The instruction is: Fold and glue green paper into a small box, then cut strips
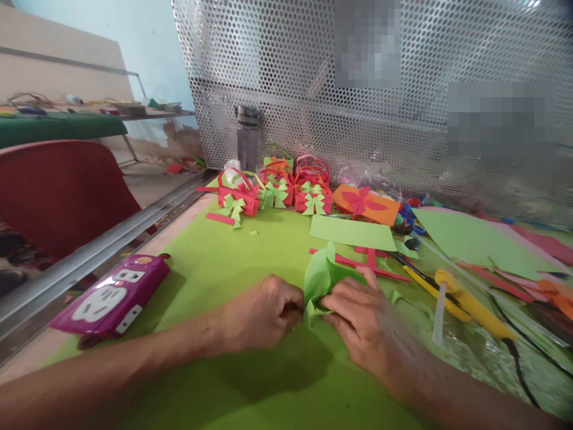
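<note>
A folded piece of light green paper (319,273) stands between my two hands above the green work surface. My right hand (364,319) is closed on its lower right side, with the fingertips pinching the folds. At the paper's left edge my left hand (264,312) is closed in a pinch, its fingertips partly hidden. Just behind the paper lie thin red paper strips (394,273) and a flat light green paper rectangle (351,232). Small red paper baskets with green bows (314,200) stand in rows farther back.
A purple power strip (111,297) lies at the left. To the right are a yellow glue gun (478,307) with its cord, a yellow cutter knife (436,292) and paper sheets (478,242). A bottle (247,140) stands before the perforated metal panel (295,89); a red chair (62,197) is beside the table.
</note>
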`<action>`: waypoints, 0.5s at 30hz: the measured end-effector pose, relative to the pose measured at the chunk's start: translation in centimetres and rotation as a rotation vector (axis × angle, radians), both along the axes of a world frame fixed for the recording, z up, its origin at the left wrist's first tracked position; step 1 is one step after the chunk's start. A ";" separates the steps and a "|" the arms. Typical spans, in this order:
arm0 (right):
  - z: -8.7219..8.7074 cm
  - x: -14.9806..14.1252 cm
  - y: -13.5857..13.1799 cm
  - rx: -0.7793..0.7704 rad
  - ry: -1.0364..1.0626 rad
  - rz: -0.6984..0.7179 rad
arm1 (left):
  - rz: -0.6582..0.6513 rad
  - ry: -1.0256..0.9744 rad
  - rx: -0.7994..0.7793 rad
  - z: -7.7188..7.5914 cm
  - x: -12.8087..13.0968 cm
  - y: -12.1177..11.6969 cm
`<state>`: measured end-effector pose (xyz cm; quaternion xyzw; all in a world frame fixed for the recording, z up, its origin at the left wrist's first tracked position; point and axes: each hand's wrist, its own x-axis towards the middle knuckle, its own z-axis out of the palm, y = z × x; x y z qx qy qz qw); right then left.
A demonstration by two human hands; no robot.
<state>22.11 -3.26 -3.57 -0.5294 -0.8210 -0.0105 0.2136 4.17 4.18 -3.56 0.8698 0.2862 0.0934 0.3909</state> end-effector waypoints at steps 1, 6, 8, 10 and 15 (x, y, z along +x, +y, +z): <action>0.0 0.0 0.0 0.018 0.019 -0.001 | -0.002 0.003 0.008 0.0 0.0 0.0; -0.5 0.0 0.0 0.090 0.105 -0.037 | -0.014 -0.005 0.002 0.2 0.0 -0.3; -0.4 0.0 0.0 0.077 0.086 -0.027 | -0.003 -0.005 0.017 0.2 0.0 -0.3; -0.2 0.0 0.0 0.049 0.082 -0.016 | 0.017 0.001 0.045 0.1 0.0 -0.4; 0.3 0.0 0.1 0.037 0.118 -0.017 | 0.043 -0.013 0.066 -0.2 0.0 -0.3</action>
